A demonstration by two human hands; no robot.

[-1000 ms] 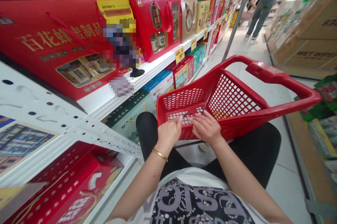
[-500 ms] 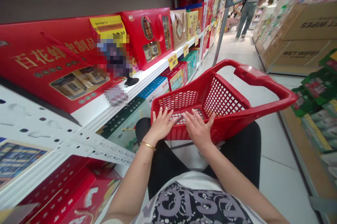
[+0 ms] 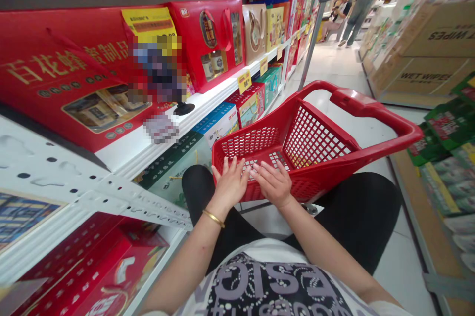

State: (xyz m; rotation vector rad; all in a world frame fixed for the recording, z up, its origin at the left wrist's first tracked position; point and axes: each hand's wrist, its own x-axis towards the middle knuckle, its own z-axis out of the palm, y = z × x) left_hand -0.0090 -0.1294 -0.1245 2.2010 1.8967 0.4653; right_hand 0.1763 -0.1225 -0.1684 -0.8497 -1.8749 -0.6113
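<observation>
Our open left hand (image 3: pixel 230 185) and right hand (image 3: pixel 272 185) rest on the red basket (image 3: pixel 315 140).
Upper right, a carton (image 3: pixel 419 77) reads "WET WIPES"; upper left, a red gift box (image 3: pixel 74 64) bears gold Chinese writing.

Left hand (image 3: pixel 230 186): palm down, fingers spread.
Right hand (image 3: pixel 272 184): palm down, fingers a bit bent.
Left arm (image 3: pixel 185 261): bare, reaching forward.
Right arm (image 3: pixel 326 251): bare, reaching forward.

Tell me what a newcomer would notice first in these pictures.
The red plastic shopping basket stands out first, directly in front of the person, with the left hand and right hand spread over its mesh. To the left, a white shelf holds large red gift boxes; to the right stand cartons of wet wipes.
</observation>
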